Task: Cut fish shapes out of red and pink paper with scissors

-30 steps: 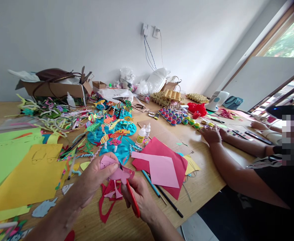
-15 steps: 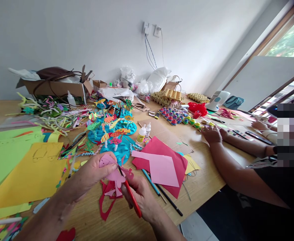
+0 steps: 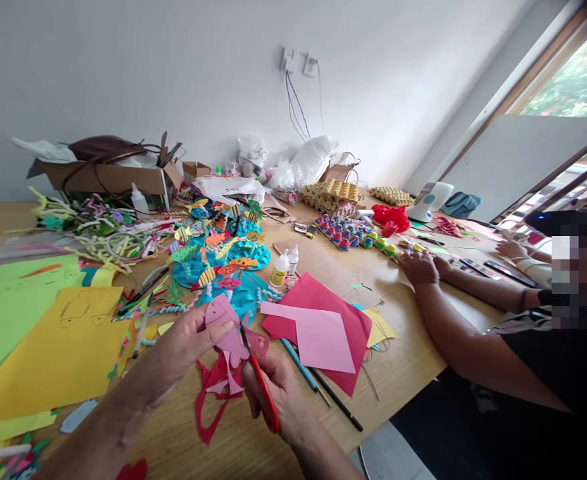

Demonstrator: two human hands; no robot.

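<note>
Between the thumb and fingers of my left hand [image 3: 196, 339] is a pink paper fish [image 3: 219, 313] with a drawn eye. My right hand [image 3: 276, 383] is closed on the red handles of a pair of scissors [image 3: 265, 393]. The dark blades lie at the right edge of the pink paper. A strip of pink paper dangles from the fish's lower end. Red paper scraps [image 3: 212, 407] lie on the table below my hands. To the right, a pink paper sheet [image 3: 326, 340] rests on a larger red sheet [image 3: 362, 333].
Blue egg-carton pieces with paper fish [image 3: 231, 267] stand ahead, beside two glue bottles [image 3: 280, 268]. Yellow paper [image 3: 58, 353] and green paper [image 3: 18, 300] lie left. Pencils [image 3: 341, 400] lie near the table's front edge. At right, a co-worker's hands [image 3: 418, 267] handle painted egg-carton cups [image 3: 386, 247].
My left hand has turned the pink fish more upright, with the scissors still against its edge. The view has shifted slightly. The co-worker's hands look nearly unchanged.
</note>
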